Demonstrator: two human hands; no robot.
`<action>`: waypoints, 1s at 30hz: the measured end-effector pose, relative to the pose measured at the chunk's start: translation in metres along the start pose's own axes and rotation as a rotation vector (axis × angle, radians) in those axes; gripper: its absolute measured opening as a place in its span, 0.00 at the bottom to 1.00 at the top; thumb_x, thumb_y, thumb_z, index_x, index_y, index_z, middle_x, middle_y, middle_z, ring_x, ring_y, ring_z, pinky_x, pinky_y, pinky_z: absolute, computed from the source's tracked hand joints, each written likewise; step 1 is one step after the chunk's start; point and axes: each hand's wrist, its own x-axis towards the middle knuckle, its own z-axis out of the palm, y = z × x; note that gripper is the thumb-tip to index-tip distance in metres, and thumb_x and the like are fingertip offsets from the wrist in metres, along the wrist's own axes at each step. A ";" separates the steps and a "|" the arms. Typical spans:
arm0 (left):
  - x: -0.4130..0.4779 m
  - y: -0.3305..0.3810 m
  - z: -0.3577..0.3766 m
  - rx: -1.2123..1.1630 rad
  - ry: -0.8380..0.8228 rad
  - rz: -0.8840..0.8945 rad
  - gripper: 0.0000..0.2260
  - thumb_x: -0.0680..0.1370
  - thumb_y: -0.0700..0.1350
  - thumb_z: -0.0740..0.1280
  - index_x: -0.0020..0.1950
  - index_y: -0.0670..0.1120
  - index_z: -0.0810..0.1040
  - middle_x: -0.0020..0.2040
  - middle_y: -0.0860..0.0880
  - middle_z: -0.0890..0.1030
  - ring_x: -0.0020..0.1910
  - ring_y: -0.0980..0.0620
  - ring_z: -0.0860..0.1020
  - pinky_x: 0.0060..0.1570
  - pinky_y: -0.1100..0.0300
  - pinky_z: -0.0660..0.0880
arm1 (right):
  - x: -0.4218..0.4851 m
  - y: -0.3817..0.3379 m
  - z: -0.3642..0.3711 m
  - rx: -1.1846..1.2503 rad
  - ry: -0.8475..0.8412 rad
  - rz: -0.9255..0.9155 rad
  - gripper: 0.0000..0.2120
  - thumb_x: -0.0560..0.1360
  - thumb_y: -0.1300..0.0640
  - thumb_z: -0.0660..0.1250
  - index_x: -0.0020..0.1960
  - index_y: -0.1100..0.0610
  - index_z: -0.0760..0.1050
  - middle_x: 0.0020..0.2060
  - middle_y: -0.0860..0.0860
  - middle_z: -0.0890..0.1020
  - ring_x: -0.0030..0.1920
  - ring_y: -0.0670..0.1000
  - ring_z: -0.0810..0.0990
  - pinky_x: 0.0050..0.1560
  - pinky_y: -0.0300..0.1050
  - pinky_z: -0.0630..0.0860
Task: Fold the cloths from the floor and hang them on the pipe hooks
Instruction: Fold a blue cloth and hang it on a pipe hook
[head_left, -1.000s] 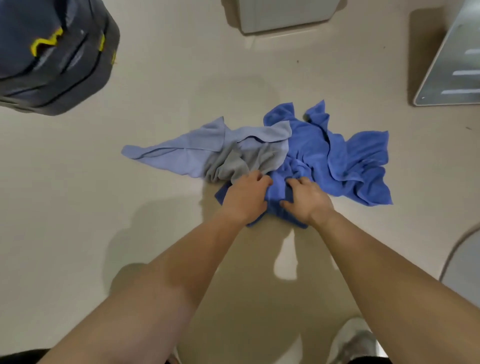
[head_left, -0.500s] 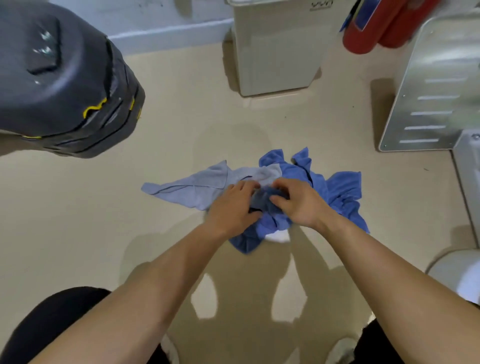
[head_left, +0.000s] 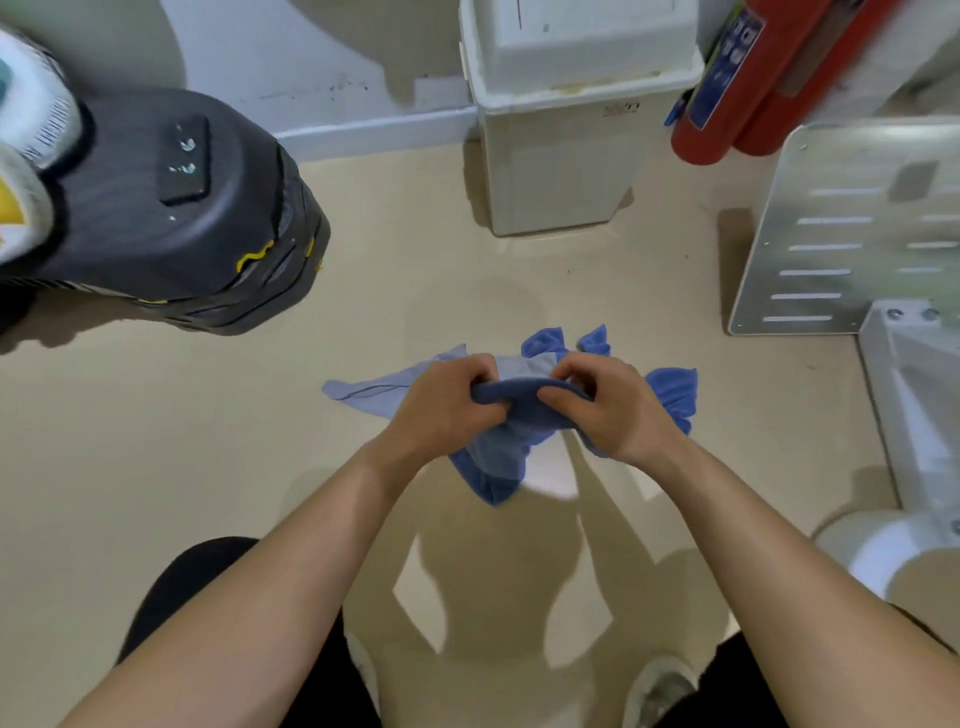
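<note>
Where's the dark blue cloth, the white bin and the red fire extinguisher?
Dark blue fabric cloth (head_left: 498, 457): head view, hanging bunched part.
White plastic bin (head_left: 561, 171): head view, front wall.
Red metal fire extinguisher (head_left: 701, 135): head view, lower body.

The blue cloth looks like soft, matt terry fabric; the pale grey-blue cloth is thinner and smoother. The beige floor is smooth with a slight sheen. The lidded bin is matt off-white plastic. The slotted panel is brushed metal, dully reflective. The fire extinguisher has glossy red paint.
</note>
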 end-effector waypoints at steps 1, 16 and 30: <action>-0.011 0.021 -0.017 -0.018 0.008 -0.020 0.09 0.69 0.46 0.69 0.36 0.54 0.69 0.33 0.50 0.75 0.31 0.54 0.71 0.33 0.56 0.70 | -0.009 -0.027 -0.017 0.016 0.003 0.021 0.07 0.77 0.57 0.69 0.41 0.56 0.78 0.30 0.56 0.76 0.31 0.46 0.69 0.33 0.39 0.66; -0.232 0.445 -0.345 0.006 0.033 0.011 0.13 0.71 0.45 0.74 0.35 0.50 0.70 0.29 0.55 0.70 0.30 0.55 0.67 0.31 0.62 0.63 | -0.187 -0.493 -0.330 -0.138 0.102 -0.038 0.06 0.78 0.58 0.66 0.46 0.51 0.82 0.41 0.44 0.83 0.43 0.43 0.78 0.42 0.30 0.69; -0.280 0.519 -0.378 -0.074 0.157 0.277 0.06 0.71 0.40 0.75 0.40 0.50 0.80 0.34 0.54 0.79 0.34 0.60 0.73 0.36 0.64 0.69 | -0.240 -0.554 -0.329 -0.054 -0.045 -0.027 0.11 0.73 0.47 0.73 0.55 0.49 0.81 0.48 0.44 0.82 0.47 0.43 0.81 0.48 0.37 0.76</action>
